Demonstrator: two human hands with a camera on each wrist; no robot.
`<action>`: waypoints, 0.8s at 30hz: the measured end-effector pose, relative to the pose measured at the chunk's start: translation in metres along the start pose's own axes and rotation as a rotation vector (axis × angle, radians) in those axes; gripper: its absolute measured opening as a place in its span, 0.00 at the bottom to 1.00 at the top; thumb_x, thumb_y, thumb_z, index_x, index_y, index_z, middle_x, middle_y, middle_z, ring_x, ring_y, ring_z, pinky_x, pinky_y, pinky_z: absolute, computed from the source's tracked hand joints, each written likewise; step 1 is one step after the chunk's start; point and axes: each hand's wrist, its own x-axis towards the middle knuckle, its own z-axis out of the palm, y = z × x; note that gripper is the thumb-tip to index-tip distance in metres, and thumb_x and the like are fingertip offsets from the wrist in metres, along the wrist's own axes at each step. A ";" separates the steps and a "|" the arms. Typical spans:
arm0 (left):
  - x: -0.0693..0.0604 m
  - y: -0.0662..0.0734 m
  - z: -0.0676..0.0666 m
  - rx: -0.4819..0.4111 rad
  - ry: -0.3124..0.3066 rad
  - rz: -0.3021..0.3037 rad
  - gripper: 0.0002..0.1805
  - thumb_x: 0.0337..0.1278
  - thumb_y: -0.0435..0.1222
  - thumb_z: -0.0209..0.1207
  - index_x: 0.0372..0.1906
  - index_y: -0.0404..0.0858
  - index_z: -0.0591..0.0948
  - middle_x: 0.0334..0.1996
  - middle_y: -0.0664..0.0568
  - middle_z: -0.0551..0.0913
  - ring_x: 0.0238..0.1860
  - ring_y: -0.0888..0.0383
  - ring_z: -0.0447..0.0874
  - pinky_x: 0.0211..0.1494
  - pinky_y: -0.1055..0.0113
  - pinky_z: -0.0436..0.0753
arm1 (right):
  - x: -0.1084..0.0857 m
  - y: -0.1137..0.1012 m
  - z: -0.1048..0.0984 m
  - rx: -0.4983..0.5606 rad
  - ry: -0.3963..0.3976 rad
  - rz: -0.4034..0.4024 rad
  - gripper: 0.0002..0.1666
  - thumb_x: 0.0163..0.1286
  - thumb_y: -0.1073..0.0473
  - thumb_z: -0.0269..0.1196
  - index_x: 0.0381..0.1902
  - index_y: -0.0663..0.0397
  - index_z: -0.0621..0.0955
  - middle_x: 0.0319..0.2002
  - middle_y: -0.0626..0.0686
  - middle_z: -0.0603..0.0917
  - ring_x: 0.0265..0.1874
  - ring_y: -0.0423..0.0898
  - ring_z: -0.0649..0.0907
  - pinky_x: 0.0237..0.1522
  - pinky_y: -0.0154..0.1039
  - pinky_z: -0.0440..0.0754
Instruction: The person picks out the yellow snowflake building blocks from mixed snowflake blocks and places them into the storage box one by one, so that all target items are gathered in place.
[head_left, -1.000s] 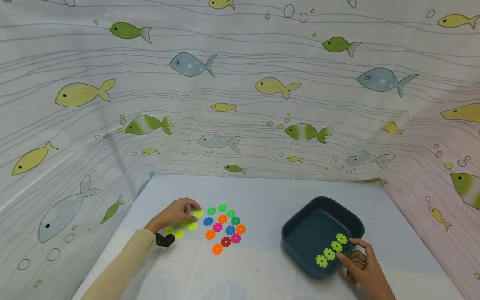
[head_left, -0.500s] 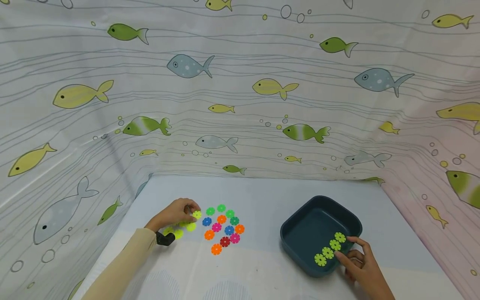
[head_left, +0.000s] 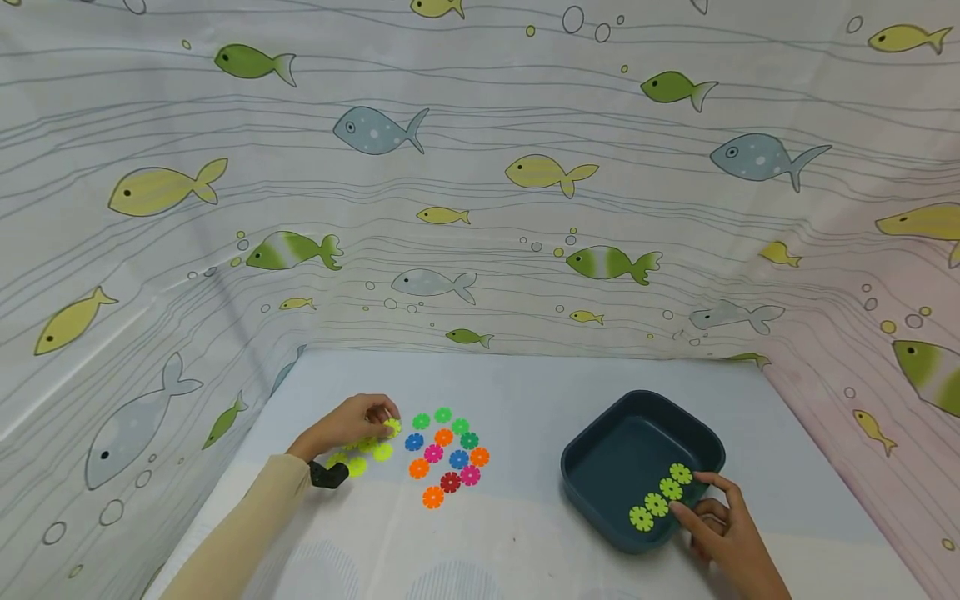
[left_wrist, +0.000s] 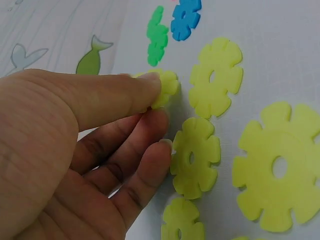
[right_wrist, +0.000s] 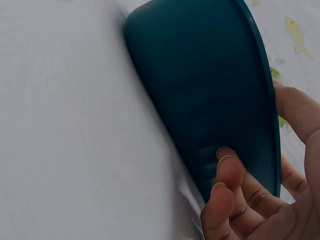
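Note:
At the left of the table my left hand (head_left: 356,425) pinches a yellow flower-shaped plastic disc (left_wrist: 167,88) between thumb and fingers. Below that hand lie several more yellow discs (left_wrist: 196,157), some partly hidden by it in the head view. My right hand (head_left: 727,529) grips the near right side of a dark blue square tub (head_left: 600,500), its thumb over the rim and other fingers curled against the outer wall (right_wrist: 215,90). Inside the tub, along that same side, runs a row of yellow-green flower discs (head_left: 656,505).
Just right of the left hand lie loose flower discs in green (head_left: 443,414), blue (head_left: 414,442), orange (head_left: 432,497), pink (head_left: 470,475) and dark red (head_left: 451,482). Fish-printed sheeting (head_left: 480,242) encloses the white table (head_left: 517,550) at the back and both sides.
The left fingertips sit slightly closer around the yellow disc. The right hand and the tub stay in place; the whole head view has shifted a little.

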 end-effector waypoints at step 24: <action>0.013 0.030 0.002 -0.174 -0.054 0.086 0.14 0.67 0.41 0.67 0.53 0.42 0.85 0.43 0.49 0.85 0.44 0.49 0.82 0.49 0.63 0.83 | 0.001 0.005 -0.001 0.021 -0.007 -0.004 0.43 0.73 0.50 0.68 0.72 0.48 0.53 0.36 0.60 0.81 0.21 0.52 0.78 0.21 0.45 0.79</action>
